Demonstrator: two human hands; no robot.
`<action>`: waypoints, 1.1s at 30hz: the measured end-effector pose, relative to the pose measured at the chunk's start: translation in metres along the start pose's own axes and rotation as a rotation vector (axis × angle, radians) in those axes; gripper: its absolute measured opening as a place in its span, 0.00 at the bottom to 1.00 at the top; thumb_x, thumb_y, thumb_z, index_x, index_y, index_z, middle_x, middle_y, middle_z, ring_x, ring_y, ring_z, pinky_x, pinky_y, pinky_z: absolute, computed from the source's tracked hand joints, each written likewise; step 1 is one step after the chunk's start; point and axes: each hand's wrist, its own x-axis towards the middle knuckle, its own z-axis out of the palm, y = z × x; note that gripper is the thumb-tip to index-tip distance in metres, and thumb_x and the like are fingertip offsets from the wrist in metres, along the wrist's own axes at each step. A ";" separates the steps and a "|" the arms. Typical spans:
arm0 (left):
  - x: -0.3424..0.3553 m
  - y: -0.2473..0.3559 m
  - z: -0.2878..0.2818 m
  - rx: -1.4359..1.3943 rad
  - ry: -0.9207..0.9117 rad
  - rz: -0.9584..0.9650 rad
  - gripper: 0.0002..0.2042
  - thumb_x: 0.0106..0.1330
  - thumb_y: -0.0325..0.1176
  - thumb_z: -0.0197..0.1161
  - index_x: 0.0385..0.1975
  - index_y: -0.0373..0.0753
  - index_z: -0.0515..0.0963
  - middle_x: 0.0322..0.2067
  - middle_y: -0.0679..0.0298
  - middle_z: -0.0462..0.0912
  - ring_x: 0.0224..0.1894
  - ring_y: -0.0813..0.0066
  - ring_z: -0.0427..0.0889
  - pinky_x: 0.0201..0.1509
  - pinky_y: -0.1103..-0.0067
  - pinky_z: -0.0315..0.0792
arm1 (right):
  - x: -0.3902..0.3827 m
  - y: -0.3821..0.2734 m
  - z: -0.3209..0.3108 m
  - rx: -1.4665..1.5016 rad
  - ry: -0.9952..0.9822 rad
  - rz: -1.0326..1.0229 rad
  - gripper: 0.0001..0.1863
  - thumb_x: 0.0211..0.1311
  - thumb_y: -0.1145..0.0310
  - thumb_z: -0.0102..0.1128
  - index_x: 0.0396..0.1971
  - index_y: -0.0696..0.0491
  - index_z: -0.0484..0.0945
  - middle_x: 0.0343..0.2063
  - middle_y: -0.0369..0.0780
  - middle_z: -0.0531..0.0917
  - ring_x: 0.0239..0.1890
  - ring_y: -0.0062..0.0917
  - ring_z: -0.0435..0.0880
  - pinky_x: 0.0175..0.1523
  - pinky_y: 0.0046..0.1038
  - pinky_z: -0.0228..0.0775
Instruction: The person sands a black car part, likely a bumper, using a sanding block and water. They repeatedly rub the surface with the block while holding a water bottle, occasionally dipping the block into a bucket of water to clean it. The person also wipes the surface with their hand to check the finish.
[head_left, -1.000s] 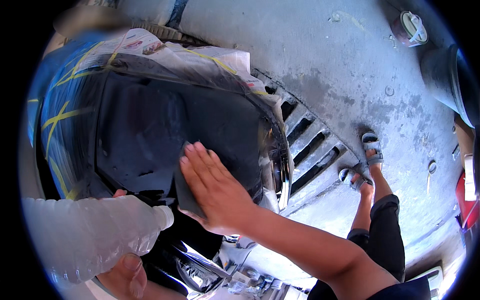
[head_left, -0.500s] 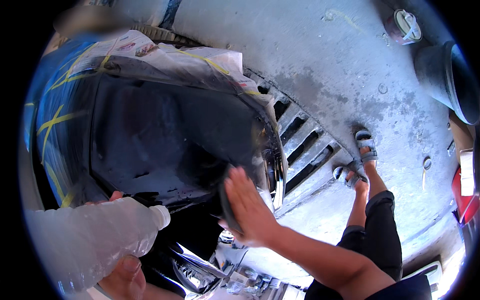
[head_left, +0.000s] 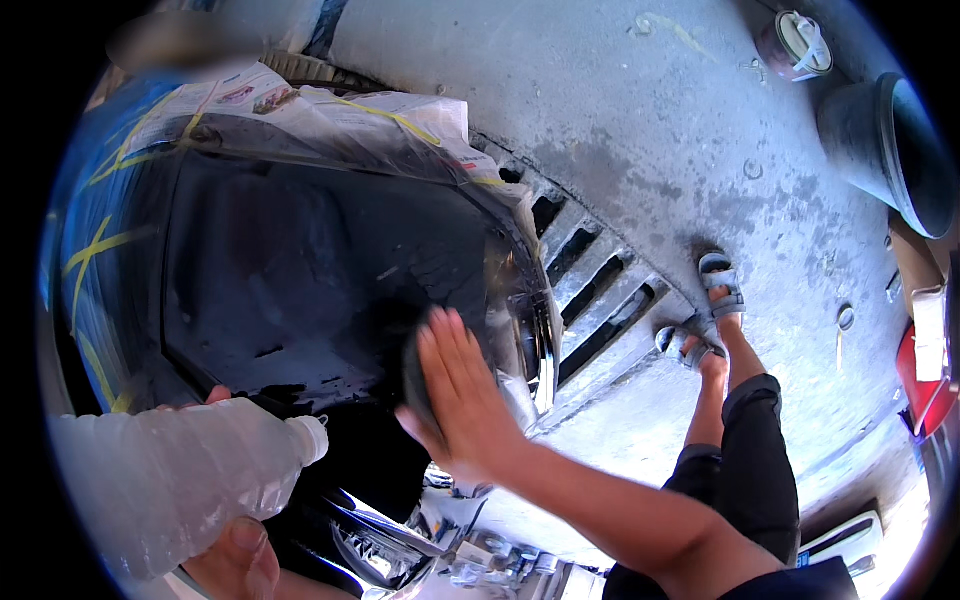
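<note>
Concrete floor (head_left: pixel 640 100) behind; dark panel (head_left: pixel 270 250), paper (head_left: pixel 320 112) taped along its far edge, likely as masking. Left hand (head_left: pixel 238 552) grips bottle (head_left: pixel 190 470) by panel's near edge, likely keeping it handy; long axis roughly crosswise, neck pointing right. Right hand (head_left: pixel 458 390) flat over pad (head_left: pixel 416 385), near-right corner, probably spreading pressure.

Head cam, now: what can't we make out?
- Head view: most left hand fingers, behind the plastic bottle.
- Head view: bottle base, lost at the dark fisheye rim.
- Head view: dark pad's underside, covered by pad and right hand.
- Head view: upper-left shape, too blurred.
</note>
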 end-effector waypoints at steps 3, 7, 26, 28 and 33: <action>0.003 -0.004 0.003 -0.063 -0.015 0.020 0.40 0.61 0.54 0.66 0.69 0.42 0.56 0.62 0.44 0.71 0.63 0.46 0.73 0.67 0.51 0.65 | 0.039 0.006 0.001 -0.051 -0.004 0.001 0.44 0.66 0.54 0.58 0.68 0.70 0.49 0.70 0.65 0.49 0.75 0.57 0.43 0.76 0.50 0.37; 0.000 -0.007 -0.002 -0.061 -0.028 0.012 0.40 0.61 0.54 0.65 0.69 0.42 0.56 0.62 0.44 0.71 0.63 0.46 0.73 0.67 0.51 0.65 | -0.042 0.004 0.008 0.031 0.001 -0.040 0.43 0.69 0.53 0.53 0.68 0.71 0.47 0.70 0.65 0.45 0.75 0.58 0.41 0.76 0.52 0.36; -0.004 -0.004 -0.002 -0.071 -0.136 0.046 0.41 0.61 0.54 0.65 0.69 0.42 0.56 0.62 0.45 0.71 0.63 0.46 0.73 0.68 0.52 0.65 | 0.014 0.011 0.010 -0.063 0.125 0.031 0.41 0.65 0.57 0.60 0.66 0.71 0.55 0.68 0.63 0.55 0.74 0.55 0.47 0.76 0.48 0.39; -0.007 -0.007 -0.004 -0.055 -0.146 0.037 0.41 0.61 0.54 0.65 0.69 0.42 0.55 0.62 0.45 0.71 0.63 0.46 0.73 0.68 0.52 0.65 | -0.012 0.007 0.010 -0.037 0.076 0.003 0.42 0.64 0.58 0.60 0.67 0.71 0.53 0.70 0.62 0.52 0.74 0.55 0.47 0.76 0.49 0.39; -0.003 -0.006 -0.002 -0.039 -0.200 0.059 0.41 0.61 0.54 0.65 0.69 0.42 0.55 0.62 0.45 0.71 0.63 0.47 0.74 0.68 0.52 0.65 | -0.061 0.001 0.018 -0.037 0.059 0.083 0.43 0.64 0.58 0.61 0.67 0.70 0.52 0.70 0.62 0.52 0.74 0.55 0.47 0.76 0.49 0.39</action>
